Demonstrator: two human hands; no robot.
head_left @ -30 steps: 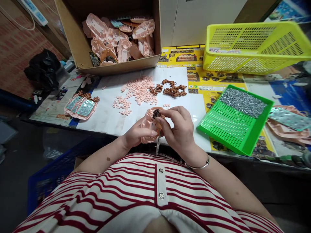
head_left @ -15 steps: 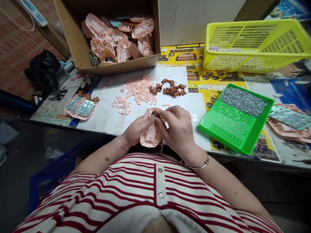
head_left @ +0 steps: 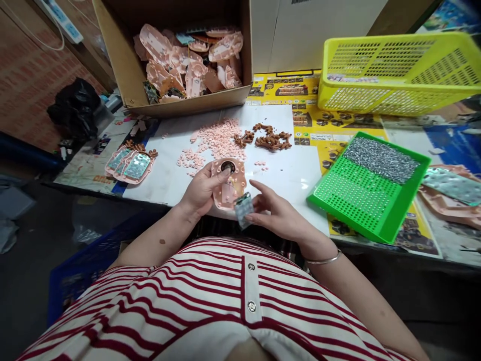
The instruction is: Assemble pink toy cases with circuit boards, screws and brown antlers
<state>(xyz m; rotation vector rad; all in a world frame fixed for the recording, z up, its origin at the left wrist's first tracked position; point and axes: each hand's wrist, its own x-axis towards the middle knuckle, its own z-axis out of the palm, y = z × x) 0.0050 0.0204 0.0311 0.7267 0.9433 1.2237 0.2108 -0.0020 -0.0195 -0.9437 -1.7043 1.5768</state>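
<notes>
My left hand (head_left: 201, 193) grips a pink plastic shell (head_left: 235, 183) by its left side, the thumb lying over it near a round dark part at the top, which looks like a speaker. Between the thumb and fingers of my right hand (head_left: 276, 210) is a small circuit board (head_left: 244, 210), pale with a greenish edge and blurred by motion. The board is tilted at the shell's lower right corner. Beyond the shell, small pink plastic pieces (head_left: 221, 140) lie in a loose pile, with brown bone-shaped pieces (head_left: 273, 140) to their right.
A cardboard box (head_left: 195, 103) of pink shells stands behind. Right of my hands lies a green tray (head_left: 349, 198) with many screws (head_left: 379, 160). A yellow basket (head_left: 394, 95) stands at the back right. Shells with boards (head_left: 137, 168) lie at left, another board (head_left: 451, 185) far right.
My right hand has moved away from the shell's upper part, down and right, and now holds the board beside it. The shell has tilted and shows its inside and dark round part more fully.
</notes>
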